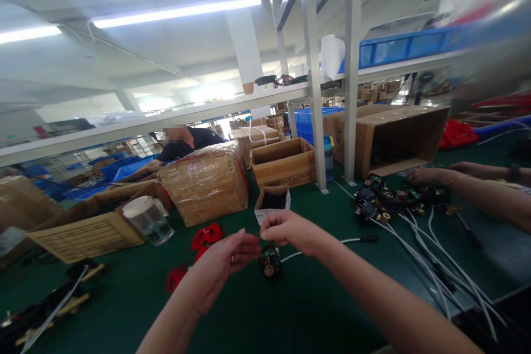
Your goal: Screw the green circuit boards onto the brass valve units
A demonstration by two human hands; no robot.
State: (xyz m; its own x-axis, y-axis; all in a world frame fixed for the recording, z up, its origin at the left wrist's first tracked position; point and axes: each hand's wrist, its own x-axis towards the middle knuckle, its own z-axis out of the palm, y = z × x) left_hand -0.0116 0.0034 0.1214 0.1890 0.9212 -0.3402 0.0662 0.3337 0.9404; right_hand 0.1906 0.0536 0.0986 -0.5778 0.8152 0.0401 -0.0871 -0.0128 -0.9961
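Both my hands are raised over the green table (290, 310) near its middle. My left hand (224, 265) has its fingers pressed together, pointing right, with a ring on one finger. My right hand (290, 230) is curled in a pinch just right of it; whatever the fingertips hold is too small to make out. Just below the two hands a small round motor part (270, 261) with a white cable (327, 243) lies on the table. Red plastic parts (206, 235) lie left of it.
A small white box of dark parts (272, 203), a taped carton (206, 182), open cartons (284, 163) and a clear plastic jar (148, 220) stand behind. Another person's arms (477, 188) reach over a pile of motor parts with white cables (398, 199) at right. Steel posts (315, 94) rise mid-table.
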